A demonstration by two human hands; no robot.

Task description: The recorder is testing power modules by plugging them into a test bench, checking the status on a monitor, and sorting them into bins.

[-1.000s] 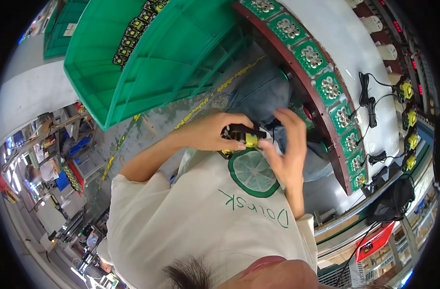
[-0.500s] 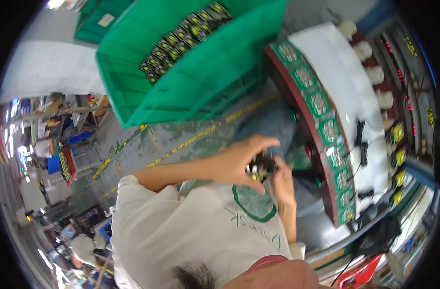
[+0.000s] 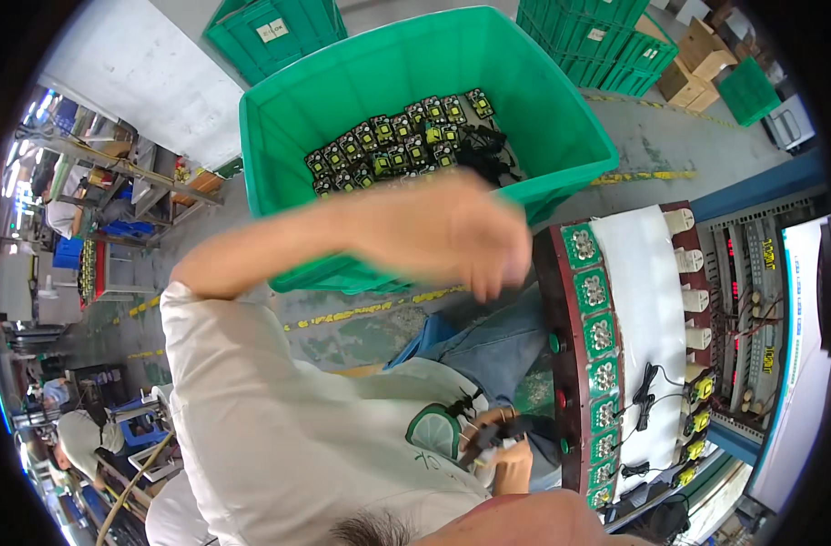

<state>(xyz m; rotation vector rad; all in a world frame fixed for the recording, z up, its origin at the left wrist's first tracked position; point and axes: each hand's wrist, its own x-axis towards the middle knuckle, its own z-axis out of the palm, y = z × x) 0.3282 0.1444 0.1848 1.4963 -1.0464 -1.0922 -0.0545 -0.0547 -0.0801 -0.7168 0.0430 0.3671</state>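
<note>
My left hand (image 3: 465, 238) is smeared by motion in front of the near rim of a big green bin (image 3: 383, 241). Its fingers point down, and whether they hold anything does not show. Close to my shirt, my right hand (image 3: 513, 466) is closed round a dark thing (image 3: 499, 435) that looks like a black device with a cord; its exact kind is blurred. Several small black boards with yellow parts (image 3: 400, 127) lie in rows inside the bin. Black cables (image 3: 481, 144) are heaped beside them.
To my right is a dark red bench fixture (image 3: 561, 300) with a row of green circuit boards (image 3: 600, 335) and a white surface (image 3: 647, 300). Black cords (image 3: 645, 400) and yellow units (image 3: 704, 389) lie on it. Green crates (image 3: 584, 41) stand behind the bin.
My hands have parted from around a small dark device. The left has swung up toward the bin; the right has dropped toward my shirt. The view has turned, showing more of the bin.
</note>
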